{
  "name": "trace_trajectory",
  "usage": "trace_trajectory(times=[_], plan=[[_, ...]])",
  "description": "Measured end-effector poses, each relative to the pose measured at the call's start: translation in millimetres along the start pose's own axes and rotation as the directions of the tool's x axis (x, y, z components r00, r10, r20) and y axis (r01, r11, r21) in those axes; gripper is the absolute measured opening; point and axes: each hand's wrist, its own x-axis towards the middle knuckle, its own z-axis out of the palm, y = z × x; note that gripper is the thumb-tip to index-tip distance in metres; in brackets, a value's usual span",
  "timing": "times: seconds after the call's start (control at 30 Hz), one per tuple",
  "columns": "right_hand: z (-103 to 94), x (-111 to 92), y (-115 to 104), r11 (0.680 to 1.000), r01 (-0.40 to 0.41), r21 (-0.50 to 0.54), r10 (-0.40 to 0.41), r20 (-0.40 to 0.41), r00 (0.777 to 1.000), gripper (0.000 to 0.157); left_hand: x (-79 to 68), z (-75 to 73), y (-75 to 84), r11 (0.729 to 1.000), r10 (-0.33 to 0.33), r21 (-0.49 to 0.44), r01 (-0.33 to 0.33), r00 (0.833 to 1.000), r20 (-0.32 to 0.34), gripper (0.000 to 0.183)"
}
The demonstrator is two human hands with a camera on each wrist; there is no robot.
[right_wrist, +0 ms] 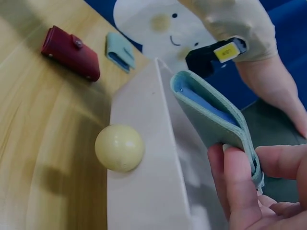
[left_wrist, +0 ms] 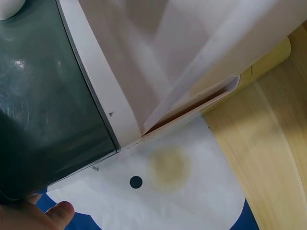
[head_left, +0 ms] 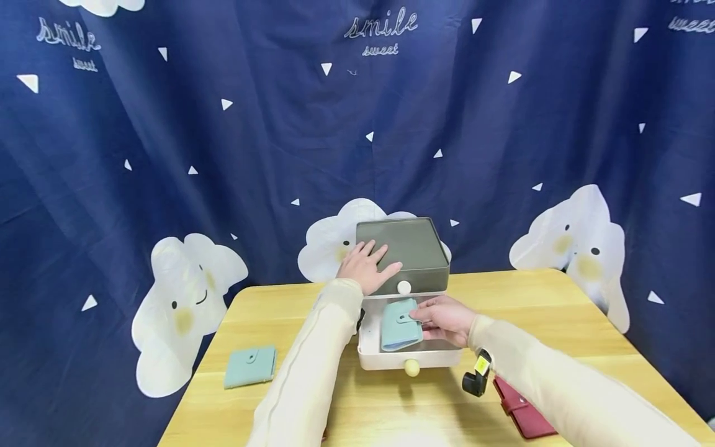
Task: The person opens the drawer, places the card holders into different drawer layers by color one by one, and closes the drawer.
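My right hand [head_left: 447,320] pinches a light teal snap wallet [head_left: 399,329] by its edge, thumb on one side and fingers on the other. The wallet is tilted over the pulled-out white drawer [head_left: 385,360], inside its front wall in the head view. In the right wrist view the wallet [right_wrist: 211,115] shows its blue inside along the open edge. My left hand [head_left: 364,268] rests with spread fingers on the dark grey-green top [head_left: 408,242] of the small drawer box, at its left side. The drawer has a round pale yellow knob [head_left: 411,367].
Another teal wallet [head_left: 250,366] lies on the wooden table [head_left: 296,310] at left. A dark red wallet [head_left: 527,413] lies at right, partly under my right sleeve. Another red wallet [right_wrist: 72,55] shows in the right wrist view. A dark blue curtain [head_left: 268,143] hangs behind.
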Motion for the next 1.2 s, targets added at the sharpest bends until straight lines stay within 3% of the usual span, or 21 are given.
trace_trajectory(times=[0.23,0.47,0.7,1.2], plan=[[5.8,16,12,0.999,-0.048,0.007,0.048,-0.037,0.998,0.023,-6.1,0.1,-0.4,1.000,-0.018,-0.018,0.018,1.000,0.005,0.086],[9.8,30,17,0.999,-0.044,0.006,0.044,-0.083,0.996,0.021,-6.0,1.6,0.3,1.000,-0.022,-0.015,0.022,1.000,-0.009,0.084],[17.2,40,16,1.000,-0.024,0.004,0.024,-0.077,0.997,0.019,-2.1,2.5,-0.5,1.000,-0.006,-0.007,0.006,0.999,-0.032,0.085],[22.8,61,27,0.999,-0.027,-0.031,0.023,-0.112,0.993,0.023,-0.4,-0.8,1.5,1.000,0.007,-0.008,-0.007,1.000,-0.021,0.085]])
